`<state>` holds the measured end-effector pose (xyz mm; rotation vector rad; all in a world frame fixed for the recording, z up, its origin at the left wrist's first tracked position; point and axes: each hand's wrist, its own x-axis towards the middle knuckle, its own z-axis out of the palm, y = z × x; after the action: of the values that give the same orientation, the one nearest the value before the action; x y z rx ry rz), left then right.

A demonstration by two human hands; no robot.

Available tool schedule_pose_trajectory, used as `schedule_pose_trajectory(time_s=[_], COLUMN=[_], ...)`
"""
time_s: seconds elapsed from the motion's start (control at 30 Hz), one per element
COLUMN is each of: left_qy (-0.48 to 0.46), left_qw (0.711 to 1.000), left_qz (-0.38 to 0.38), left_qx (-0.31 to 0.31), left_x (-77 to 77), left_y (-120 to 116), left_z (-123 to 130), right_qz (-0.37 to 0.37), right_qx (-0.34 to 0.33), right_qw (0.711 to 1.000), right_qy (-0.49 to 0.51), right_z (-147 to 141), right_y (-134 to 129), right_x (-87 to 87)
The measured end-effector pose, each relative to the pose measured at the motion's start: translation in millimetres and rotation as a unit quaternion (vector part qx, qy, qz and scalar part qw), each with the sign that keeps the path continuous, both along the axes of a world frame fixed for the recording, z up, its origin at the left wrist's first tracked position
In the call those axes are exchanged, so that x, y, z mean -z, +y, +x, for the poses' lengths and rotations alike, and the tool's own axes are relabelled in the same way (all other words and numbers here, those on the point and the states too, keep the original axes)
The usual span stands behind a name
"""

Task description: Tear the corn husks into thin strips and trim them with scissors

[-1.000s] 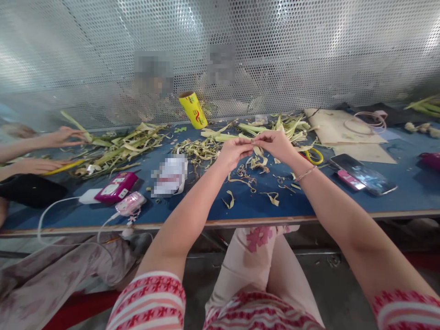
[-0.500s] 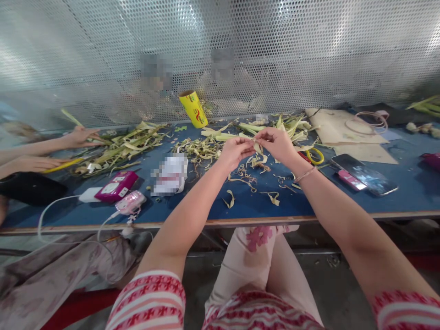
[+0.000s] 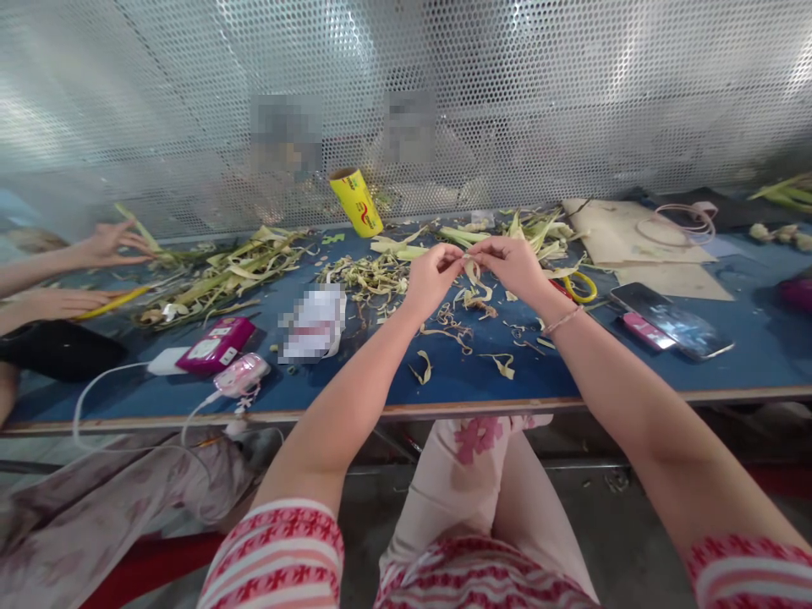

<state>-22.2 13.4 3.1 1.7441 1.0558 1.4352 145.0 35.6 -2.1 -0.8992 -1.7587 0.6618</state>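
Over the blue table point(image 3: 368, 385), my left hand point(image 3: 433, 272) and my right hand point(image 3: 511, 264) meet fingertip to fingertip, both pinched closed. Between them is a pale, dry leaf strip point(image 3: 472, 272), its curled end hanging below the fingers; the upper part is hidden by the fingertips. Loose leaf scraps point(image 3: 504, 365) and thin fibres lie under the hands. Just behind are pale green stalks point(image 3: 397, 247) and a leafy bunch point(image 3: 539, 235). Left of my left hand spreads a heap of shredded leaf bits point(image 3: 368, 275).
Yellow-handled scissors point(image 3: 584, 288), a phone point(image 3: 672, 321) and brown paper point(image 3: 634, 233) lie to the right. Leftward are a white pouch-like item point(image 3: 313, 323), a purple box point(image 3: 216, 345) and a yellow tube point(image 3: 356, 201). Another person's hands point(image 3: 111, 244) work by a stalk pile point(image 3: 244, 269).
My fingertips have drawn closer together around the leaf strip, whose loose end now hangs lower. The other person's upper hand has lifted leftward off the stalks, fingers spread.
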Motion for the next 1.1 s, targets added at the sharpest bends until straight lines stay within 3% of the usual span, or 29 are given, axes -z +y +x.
schedule_pose_trajectory(time_s=[0.27,0.53,0.7,1.1], left_qy=[-0.035,0.03,0.001,-0.081], left_qw=[0.999,0.998,0.999,0.996], left_qz=[-0.005,0.051,0.03,-0.039], left_qx=[0.01,-0.014,-0.022,0.0], left_x=[-0.1,-1.3,-0.4,-0.2], left_y=[-3.1,-8.6,-8.8,-1.7], left_z=[1.6,0.7,2.7,2.2], right_qz=[-0.004,-0.028,-0.035,0.044], right_qx=[-0.001,0.001,-0.009,0.065], right_qw=[1.0,1.0,0.999,0.994], right_qy=[0.0,-0.001,-0.001,-0.079], right_z=[-2.5,-2.8,-2.2,2.1], right_y=[-3.4,-7.8,-5.4,-6.8], right_x=[-1.7,-7.3,-6.9,-8.0])
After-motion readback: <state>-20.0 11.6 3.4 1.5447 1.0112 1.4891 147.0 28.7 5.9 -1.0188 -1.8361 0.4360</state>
